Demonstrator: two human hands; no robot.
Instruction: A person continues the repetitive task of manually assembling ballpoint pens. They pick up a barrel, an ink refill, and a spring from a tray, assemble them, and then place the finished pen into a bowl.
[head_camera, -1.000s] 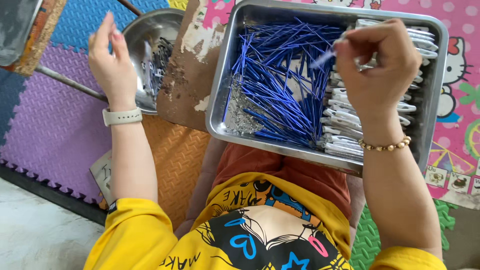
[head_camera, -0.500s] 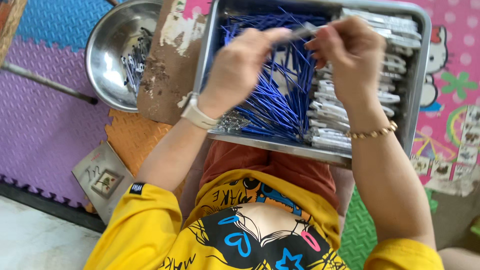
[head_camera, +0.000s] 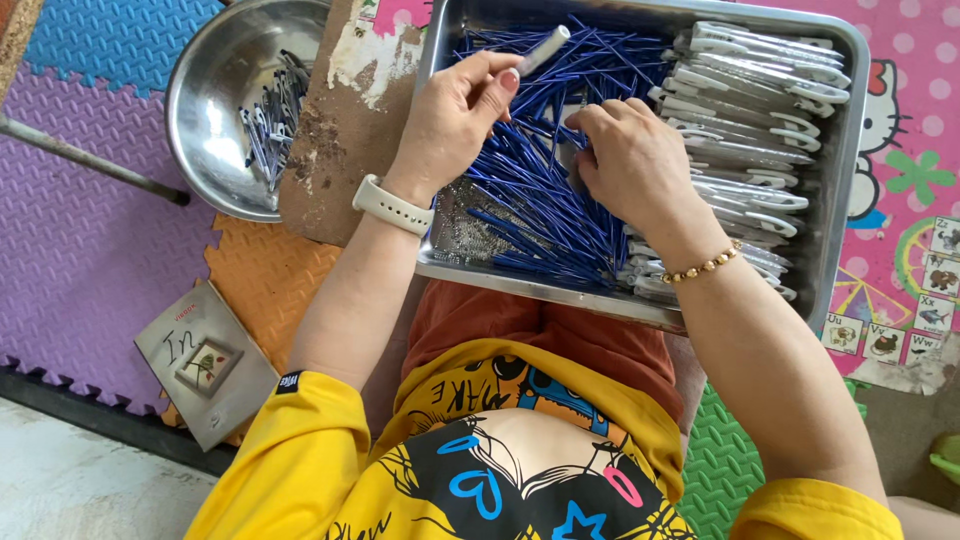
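Head view looks down on a person seated with a metal tray (head_camera: 838, 190) across the lap. Left hand (head_camera: 455, 120) hovers over the tray's left half, thumb and forefinger pinched shut on a short pale tube (head_camera: 543, 50) that sticks up and to the right above a loose heap of blue refills (head_camera: 540, 190). Right hand (head_camera: 630, 160) rests on that heap near the tray's middle, fingers curled down among the refills; what they grip cannot be told. White pen barrels (head_camera: 760, 110) lie stacked along the tray's right side. A round steel bowl (head_camera: 215, 110) holding a few dark sticks sits well left of the tray, on the foam mats (head_camera: 90, 250). A small grey booklet (head_camera: 205, 365) lies near the left elbow.
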